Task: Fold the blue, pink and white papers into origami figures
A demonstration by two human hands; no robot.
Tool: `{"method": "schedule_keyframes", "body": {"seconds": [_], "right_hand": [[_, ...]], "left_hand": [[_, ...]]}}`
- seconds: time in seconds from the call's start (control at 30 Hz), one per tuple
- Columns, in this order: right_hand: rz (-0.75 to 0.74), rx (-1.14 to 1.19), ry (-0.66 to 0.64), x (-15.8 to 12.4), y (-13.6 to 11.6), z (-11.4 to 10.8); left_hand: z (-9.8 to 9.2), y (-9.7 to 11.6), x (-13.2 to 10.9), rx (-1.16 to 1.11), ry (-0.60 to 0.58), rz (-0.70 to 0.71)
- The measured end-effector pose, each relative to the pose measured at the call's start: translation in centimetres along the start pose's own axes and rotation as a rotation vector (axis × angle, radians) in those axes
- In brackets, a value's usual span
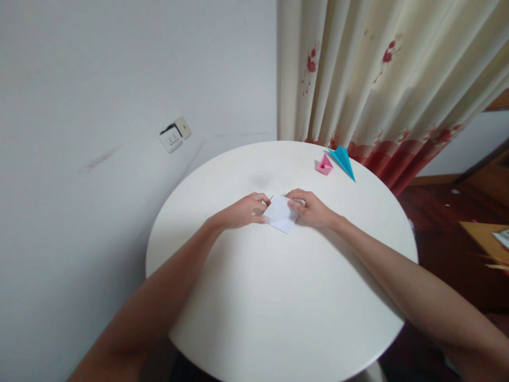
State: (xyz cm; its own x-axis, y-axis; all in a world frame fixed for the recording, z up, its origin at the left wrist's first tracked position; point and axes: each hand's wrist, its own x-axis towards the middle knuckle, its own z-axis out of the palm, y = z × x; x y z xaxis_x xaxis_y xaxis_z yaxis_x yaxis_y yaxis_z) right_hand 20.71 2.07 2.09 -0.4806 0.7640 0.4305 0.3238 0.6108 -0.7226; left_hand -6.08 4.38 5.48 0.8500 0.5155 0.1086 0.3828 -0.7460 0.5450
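Observation:
A small folded sheet of white paper (279, 213) is held between both hands, just over the middle of the round white table. My left hand (245, 210) has its thumb and fingers at the paper's left edge. On the other side, my right hand (309, 207) pinches the paper's right edge, thumb on top and fingers underneath. Beyond my right hand lie a folded pink paper piece (325, 165) and a blue paper airplane (343, 161), side by side near the table's far edge.
The round white table (278, 302) stands close to a pale wall (119, 69) with a socket plate (171, 139). A cream and red curtain (382, 79) hangs behind its far right edge. To the right is a wooden surface (479, 236) with papers on it.

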Motion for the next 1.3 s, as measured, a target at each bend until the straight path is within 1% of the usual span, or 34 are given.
{"method": "schedule_keyframes", "body": {"seconds": [0.17, 0.33, 0.5, 0.63, 0.73, 1.0, 1.13, 1.3], "right_hand": [[-0.012, 0.017, -0.029, 0.0, -0.1, 0.0], [-0.069, 0.017, -0.071, 0.0, -0.3, 0.0], [-0.155, 0.031, -0.106, 0.2, -0.9, -0.1], [-0.187, 0.079, -0.136, 0.3, -1.3, -0.2], [-0.179, 0.102, -0.153, 0.3, -1.7, -0.5], [-0.175, 0.038, -0.298, -0.2, -3.6, -2.4], [-0.146, 0.019, -0.344, -0.3, -3.4, -2.4], [-0.126, 0.107, -0.342, 0.0, -2.9, -2.2]], "left_hand": [[-0.4, 0.1, -0.2, -0.004, -0.018, 0.024], [0.2, 0.5, 0.0, 0.085, -0.031, 0.042], [0.7, 1.1, 0.1, 0.097, -0.011, 0.04], [1.2, 1.2, 0.3, 0.109, 0.019, 0.034], [1.6, 1.1, 0.6, 0.13, 0.038, 0.029], [1.9, 1.1, 0.7, 0.125, 0.077, 0.018], [2.3, 1.2, 0.9, 0.096, 0.079, 0.015], [3.2, 1.9, 1.2, 0.084, 0.098, 0.002]]}}
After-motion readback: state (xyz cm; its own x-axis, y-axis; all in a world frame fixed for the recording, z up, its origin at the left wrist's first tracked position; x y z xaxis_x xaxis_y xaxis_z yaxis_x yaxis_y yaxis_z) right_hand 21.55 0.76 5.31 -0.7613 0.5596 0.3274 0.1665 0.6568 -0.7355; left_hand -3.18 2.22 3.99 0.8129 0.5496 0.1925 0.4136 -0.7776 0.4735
